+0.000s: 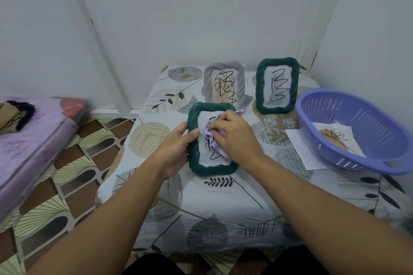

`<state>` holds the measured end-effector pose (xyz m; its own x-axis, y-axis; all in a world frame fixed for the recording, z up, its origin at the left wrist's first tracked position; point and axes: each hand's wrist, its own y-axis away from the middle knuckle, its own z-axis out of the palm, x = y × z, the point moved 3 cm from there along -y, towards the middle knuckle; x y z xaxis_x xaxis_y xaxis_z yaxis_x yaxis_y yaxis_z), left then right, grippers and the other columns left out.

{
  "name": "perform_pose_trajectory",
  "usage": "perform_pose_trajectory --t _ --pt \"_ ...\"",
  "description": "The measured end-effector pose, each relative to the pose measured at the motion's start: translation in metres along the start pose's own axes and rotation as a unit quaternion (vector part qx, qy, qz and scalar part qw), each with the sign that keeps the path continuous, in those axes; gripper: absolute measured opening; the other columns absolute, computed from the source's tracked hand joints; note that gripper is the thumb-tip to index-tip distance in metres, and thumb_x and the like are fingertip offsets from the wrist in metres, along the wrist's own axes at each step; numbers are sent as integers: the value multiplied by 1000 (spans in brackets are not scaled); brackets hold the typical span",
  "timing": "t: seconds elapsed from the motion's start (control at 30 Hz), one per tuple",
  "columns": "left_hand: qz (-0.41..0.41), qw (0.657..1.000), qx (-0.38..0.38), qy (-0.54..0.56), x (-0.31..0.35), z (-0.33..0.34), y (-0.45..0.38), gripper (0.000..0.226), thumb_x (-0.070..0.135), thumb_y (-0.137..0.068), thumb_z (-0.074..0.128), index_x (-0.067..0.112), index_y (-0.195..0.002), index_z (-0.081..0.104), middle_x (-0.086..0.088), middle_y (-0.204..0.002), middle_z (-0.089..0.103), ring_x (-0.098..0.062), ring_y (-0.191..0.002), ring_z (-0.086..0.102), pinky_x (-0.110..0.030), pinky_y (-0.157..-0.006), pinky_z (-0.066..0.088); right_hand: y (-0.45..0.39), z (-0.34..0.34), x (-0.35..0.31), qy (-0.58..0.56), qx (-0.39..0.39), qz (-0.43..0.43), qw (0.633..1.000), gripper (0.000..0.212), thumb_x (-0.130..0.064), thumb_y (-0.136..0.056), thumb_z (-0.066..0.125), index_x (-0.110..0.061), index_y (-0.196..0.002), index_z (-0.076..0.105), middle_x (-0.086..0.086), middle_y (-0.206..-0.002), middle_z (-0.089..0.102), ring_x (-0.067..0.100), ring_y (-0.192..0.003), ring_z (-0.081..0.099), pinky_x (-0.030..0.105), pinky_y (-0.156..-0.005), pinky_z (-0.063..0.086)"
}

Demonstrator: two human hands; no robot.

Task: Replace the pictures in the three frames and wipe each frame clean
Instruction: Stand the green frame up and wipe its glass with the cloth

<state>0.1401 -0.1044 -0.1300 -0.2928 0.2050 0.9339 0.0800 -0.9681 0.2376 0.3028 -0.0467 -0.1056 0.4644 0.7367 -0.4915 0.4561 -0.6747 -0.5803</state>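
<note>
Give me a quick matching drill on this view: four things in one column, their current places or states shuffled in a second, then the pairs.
1. lilac cloth
2. grey frame
3. purple basket
4. near green frame

A. holds a leaf picture
B. standing at the table's back
C. under the right hand
D. gripped at its edge by the left hand

Pairs: 1-C, 2-B, 3-A, 4-D
</note>
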Motion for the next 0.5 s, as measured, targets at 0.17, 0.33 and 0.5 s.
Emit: perform_pose_trajectory --t 0.17,0.33,0.5 --pt "1 1000 1 5 0 0 1 31 15 -105 54 20 -135 58 -12 -126 71 -32 -121 65 -48 -98 55 7 0 -3 2 -17 -11 1000 7 -17 -88 77 -15 -94 80 2 -93 59 8 -81 51 33 -72 54" --pt "4 1000 -1 6 1 2 2 31 13 -105 54 19 -135 59 -13 -126 71 -30 -117 67 -47 -96 56 -11 1 -1 16 13 -3 1000 10 -17 -89 75 -14 -96 81 3 -93 59 17 -83 57 41 -71 55" --pt "2 1000 8 13 -1 -1 2 31 14 -105 54 18 -135 58 -13 -126 71 -34 -120 65 -48 -95 56 12 3 -3 11 -24 -16 1000 8 -16 -87 77 -14 -95 80 3 -94 60 11 -82 53 39 -72 57"
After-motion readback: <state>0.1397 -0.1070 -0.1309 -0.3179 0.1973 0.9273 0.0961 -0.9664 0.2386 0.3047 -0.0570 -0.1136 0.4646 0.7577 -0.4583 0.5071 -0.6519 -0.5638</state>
